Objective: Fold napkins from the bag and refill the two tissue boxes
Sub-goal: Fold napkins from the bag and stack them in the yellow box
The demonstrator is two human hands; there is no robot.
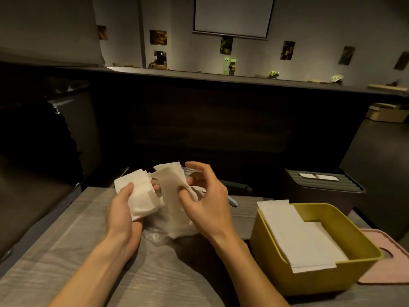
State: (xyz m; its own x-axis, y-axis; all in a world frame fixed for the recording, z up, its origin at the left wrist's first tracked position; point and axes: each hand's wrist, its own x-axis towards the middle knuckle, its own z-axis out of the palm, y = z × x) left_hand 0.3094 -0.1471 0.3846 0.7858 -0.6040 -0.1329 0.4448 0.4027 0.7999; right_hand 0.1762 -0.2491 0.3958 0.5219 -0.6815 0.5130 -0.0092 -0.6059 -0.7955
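A wad of napkins (141,196) sits in the left hand (120,209), thumb across its front and fingers curled behind. The right hand (205,200) pinches one loose napkin (170,182) with thumb and forefinger, the other fingers bent and spread, drawing it away from the wad above the clear plastic bag (168,229) that lies crumpled on the desk (66,251).

To the right, near the desk's edge, the yellow box (314,282) stands open with a stack of folded napkins (296,235) in it; the stack leans over the near rim. Its pink lid (385,262) lies flat just beside it. Behind, a dark box (323,185) has its slotted lid on, a white napkin showing at the slot.

By the look of it the dark box is refilled and closed, the yellow one is partly filled, and more napkins remain in hand to fold and add before the lid goes on.

The desk is grey wood-grain. Beyond it stands a dark partition; the dim room behind has small pictures on the wall and a projection screen (232,16).
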